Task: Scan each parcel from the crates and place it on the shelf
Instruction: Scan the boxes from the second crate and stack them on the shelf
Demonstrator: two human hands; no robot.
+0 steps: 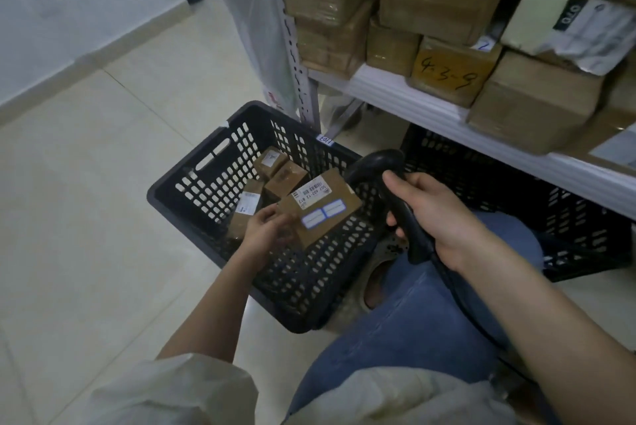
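Our left hand (266, 230) grips a parcel (321, 209) label-up over the crate (192, 183); our right hand (437, 214), at its 3 o'clock, clasps the scanner (382, 166), aiming at the barcode.

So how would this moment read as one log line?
step: scan | left hand: holds labelled brown cardboard parcel over black plastic crate | right hand: grips black handheld scanner

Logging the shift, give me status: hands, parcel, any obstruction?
Left hand grips parcel over crate. Right hand holds scanner, aimed at it. Nothing between them.
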